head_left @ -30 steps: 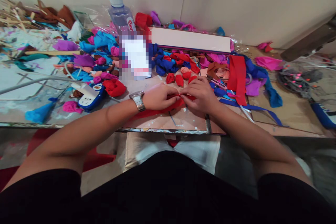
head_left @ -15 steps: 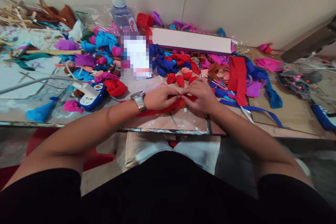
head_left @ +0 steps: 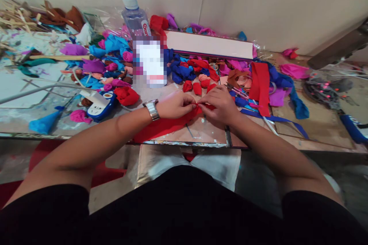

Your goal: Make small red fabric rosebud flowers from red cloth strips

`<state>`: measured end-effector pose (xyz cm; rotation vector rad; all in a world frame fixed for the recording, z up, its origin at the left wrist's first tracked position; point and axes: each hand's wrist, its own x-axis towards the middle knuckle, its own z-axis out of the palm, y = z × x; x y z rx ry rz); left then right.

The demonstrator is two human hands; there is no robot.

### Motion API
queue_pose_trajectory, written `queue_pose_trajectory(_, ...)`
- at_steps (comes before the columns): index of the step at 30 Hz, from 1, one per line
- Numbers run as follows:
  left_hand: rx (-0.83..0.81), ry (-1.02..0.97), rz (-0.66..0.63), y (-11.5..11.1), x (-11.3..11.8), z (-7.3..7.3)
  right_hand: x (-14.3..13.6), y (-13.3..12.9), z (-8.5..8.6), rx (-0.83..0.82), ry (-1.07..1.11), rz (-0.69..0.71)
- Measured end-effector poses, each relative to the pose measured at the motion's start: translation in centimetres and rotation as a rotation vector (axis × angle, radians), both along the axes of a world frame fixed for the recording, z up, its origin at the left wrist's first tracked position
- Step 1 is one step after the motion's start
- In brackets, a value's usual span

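Observation:
A strip of red crepe-like material (head_left: 163, 126) lies across the table's front part, running under my left wrist. My left hand (head_left: 175, 105), with a metal watch at the wrist, pinches the strip between thumb and fingers. Close against it, my right hand (head_left: 220, 103) also pinches the red material, fingertips nearly touching those of the left. Just beyond the hands sit several small rolled red pieces (head_left: 197, 88). Part of the strip is hidden behind my hands and forearm.
A bottle (head_left: 136, 21) stands behind a blurred phone (head_left: 152, 65). Left are a blue-white power socket (head_left: 101, 105) and colourful crumpled pieces. Pink-handled scissors (head_left: 240, 92), a hanging red strip (head_left: 260, 88) and a blue ribbon (head_left: 287, 120) lie right. A long white box (head_left: 209, 44) is behind.
The red strip now shows wider below my left wrist and reaches the table's front edge. My left wrist has turned slightly. Both hands keep their pinch on the strip.

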<state>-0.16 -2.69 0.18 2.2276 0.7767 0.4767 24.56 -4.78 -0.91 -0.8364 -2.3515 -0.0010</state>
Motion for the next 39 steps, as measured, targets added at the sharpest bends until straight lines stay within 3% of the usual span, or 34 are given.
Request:
queue_pose_trajectory(5, -0.188, -0.015, -0.019, 0.8, -0.2, -0.4, 0.0, -0.1, -0.1, 0.026, 0.021, 0.014)
queue_pose_trajectory(9, -0.243, -0.02, -0.025, 1.1, -0.3, -0.2, 0.1, 0.0, -0.1, 0.024, 0.027, 0.015)
queue_pose_trajectory(19, -0.242, 0.01, -0.077, 0.7, -0.1, 0.0, 0.3, 0.2, -0.4, 0.032, 0.019, 0.036)
queue_pose_trajectory(27, -0.332, -0.012, -0.106, 1.2, -0.4, 0.1, 0.3, 0.0, 0.2, -0.015, -0.007, 0.083)
queue_pose_trajectory(39, -0.24, -0.067, -0.065, 1.2, -0.2, -0.3, 0.2, 0.1, -0.1, -0.017, 0.007, 0.017)
